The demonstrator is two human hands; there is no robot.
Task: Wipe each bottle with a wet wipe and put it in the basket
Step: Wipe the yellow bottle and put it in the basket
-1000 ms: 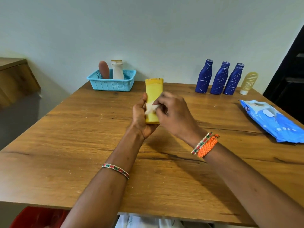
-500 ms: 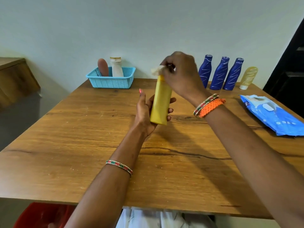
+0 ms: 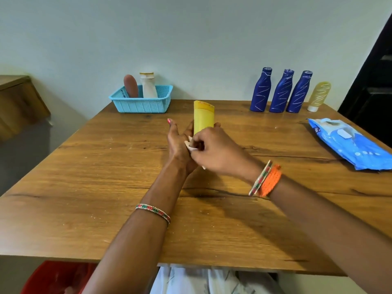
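A yellow bottle point(image 3: 203, 117) stands upright above the middle of the wooden table point(image 3: 106, 187), held at its lower part by my left hand point(image 3: 179, 145). My right hand point(image 3: 214, 152) pinches a crumpled white wet wipe point(image 3: 192, 146) against the bottle's lower end; most of the wipe is hidden by the fingers. A light blue basket point(image 3: 142, 102) at the back left holds a brown bottle point(image 3: 131, 85) and a white bottle point(image 3: 148, 85). Three dark blue bottles point(image 3: 281, 91) and a pale yellow bottle point(image 3: 318, 95) stand at the back right.
A blue pack of wet wipes point(image 3: 347, 143) lies near the table's right edge. A wooden cabinet point(image 3: 19, 102) stands to the left of the table. Something red point(image 3: 53, 276) sits below the table's front edge.
My right hand with the wipe has slid from the bottle's top down to its lower end. The bottle has straightened up in my left hand.
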